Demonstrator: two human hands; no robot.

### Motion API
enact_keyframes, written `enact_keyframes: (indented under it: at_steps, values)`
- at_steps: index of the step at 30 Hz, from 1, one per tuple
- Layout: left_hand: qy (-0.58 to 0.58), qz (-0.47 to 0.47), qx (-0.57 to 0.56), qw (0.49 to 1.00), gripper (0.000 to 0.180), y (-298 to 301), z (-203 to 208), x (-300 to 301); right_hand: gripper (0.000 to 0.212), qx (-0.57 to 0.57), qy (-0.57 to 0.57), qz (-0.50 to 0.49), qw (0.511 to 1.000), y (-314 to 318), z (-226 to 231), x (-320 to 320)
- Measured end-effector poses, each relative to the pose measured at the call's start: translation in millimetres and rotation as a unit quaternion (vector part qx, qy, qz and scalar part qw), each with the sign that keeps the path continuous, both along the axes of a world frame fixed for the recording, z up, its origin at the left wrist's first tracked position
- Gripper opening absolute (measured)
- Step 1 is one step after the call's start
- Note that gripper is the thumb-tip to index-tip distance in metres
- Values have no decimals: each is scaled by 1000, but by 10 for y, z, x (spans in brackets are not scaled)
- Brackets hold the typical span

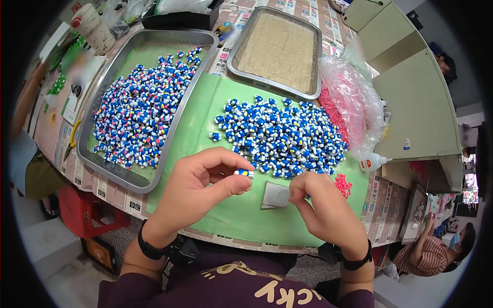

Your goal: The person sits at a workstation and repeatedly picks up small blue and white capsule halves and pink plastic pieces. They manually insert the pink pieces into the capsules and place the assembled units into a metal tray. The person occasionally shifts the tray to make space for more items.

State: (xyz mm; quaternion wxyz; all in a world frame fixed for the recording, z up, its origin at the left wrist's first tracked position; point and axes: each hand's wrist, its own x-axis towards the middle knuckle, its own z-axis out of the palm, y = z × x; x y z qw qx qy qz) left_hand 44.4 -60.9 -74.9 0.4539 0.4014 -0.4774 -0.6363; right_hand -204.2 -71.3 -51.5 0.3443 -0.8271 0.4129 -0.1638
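My left hand (197,187) pinches one small blue-and-white figurine (244,173) between thumb and forefinger, just above the green mat (205,110). My right hand (321,208) is curled beside a small white paper square (276,195), fingertips close together; whether something tiny sits in them I cannot tell. A loose heap of blue-and-white figurines (282,136) lies on the mat just beyond both hands. A few pink pieces (342,184) lie to the right of my right hand.
A metal tray (102,164) at left holds many more figurines. A second metal tray (233,64) at the back holds a beige slab. A plastic bag of pink pieces (349,100) and a small glue bottle (372,162) sit right. Another person sits at lower right.
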Motion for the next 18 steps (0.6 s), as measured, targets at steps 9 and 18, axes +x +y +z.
enact_keyframes:
  at_steps: [9,18]
  values:
    - [63,8,7,998,23,-22,-95,-100,22,-1,-31,-28,999,28,82,-5]
    - [126,-11,71,989,25,-44,37,-309,30,4,-279,-80,957,136,193,68]
